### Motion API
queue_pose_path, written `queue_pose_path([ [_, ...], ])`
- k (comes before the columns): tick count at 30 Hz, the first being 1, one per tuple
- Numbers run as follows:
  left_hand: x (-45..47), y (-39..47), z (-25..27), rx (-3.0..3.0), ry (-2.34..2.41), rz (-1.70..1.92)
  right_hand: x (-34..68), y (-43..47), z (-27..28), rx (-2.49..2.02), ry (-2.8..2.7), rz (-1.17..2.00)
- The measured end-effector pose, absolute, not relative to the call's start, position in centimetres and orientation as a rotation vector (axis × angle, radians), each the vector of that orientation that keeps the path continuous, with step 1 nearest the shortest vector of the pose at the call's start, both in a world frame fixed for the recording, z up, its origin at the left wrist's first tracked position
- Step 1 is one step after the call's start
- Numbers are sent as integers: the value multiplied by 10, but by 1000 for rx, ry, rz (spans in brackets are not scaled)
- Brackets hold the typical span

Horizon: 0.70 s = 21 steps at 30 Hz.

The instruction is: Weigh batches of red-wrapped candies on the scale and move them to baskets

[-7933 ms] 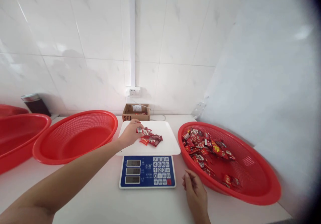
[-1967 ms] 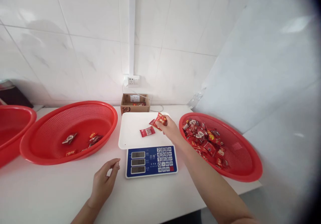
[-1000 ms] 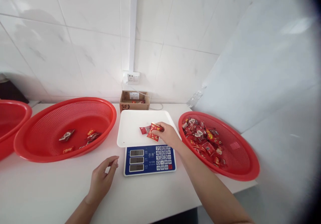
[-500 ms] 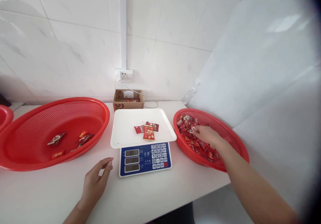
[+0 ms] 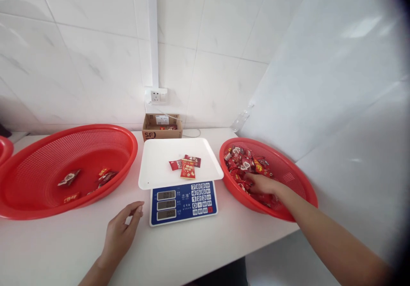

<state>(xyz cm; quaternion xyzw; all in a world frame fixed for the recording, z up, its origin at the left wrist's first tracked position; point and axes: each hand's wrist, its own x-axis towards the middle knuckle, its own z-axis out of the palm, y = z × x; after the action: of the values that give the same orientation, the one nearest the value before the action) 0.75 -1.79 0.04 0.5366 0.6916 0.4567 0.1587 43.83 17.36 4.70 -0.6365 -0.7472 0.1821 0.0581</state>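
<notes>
My right hand [image 5: 262, 184] reaches into the right red basket [image 5: 304, 183], its fingertips down among red wrapped packets [image 5: 245, 165]; whether they grip one is hidden. My left hand [image 5: 123, 226] hovers by the table's front, left of the digital scale [image 5: 184, 204], thumb and forefinger tips together with nothing visible between them. On the scale's white tray [image 5: 156, 162] lie three small packets: a red and gold one [image 5: 188, 169] in front, a dark red one [image 5: 195, 161] behind it and a red and white one [image 5: 175, 164] on the left.
A large red basket [image 5: 130, 149] with several packets stands on the left, and another red rim [image 5: 6, 149] shows at the far left edge. Behind the scale are a small cardboard box [image 5: 162, 134] and a wall socket [image 5: 156, 96]. A clear plastic bottle [image 5: 241, 119] leans in the corner.
My right hand has moved lower and toward the front within the right basket, uncovering packets behind it. My left hand keeps its pose. The view has shifted slightly.
</notes>
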Motion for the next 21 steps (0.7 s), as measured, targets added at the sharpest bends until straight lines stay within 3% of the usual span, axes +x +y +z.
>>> queue_pose_path([
  [8, 9, -16, 1, 1492, 1964, 1298, 420, 165, 107, -2041, -2108, 475],
  [15, 8, -16, 0, 1483, 1959, 1300, 338, 145, 123, -1371, -2225, 466],
  [21, 5, -16, -2, 1457, 2006, 1326, 281, 146, 104, -1181, -2362, 508],
])
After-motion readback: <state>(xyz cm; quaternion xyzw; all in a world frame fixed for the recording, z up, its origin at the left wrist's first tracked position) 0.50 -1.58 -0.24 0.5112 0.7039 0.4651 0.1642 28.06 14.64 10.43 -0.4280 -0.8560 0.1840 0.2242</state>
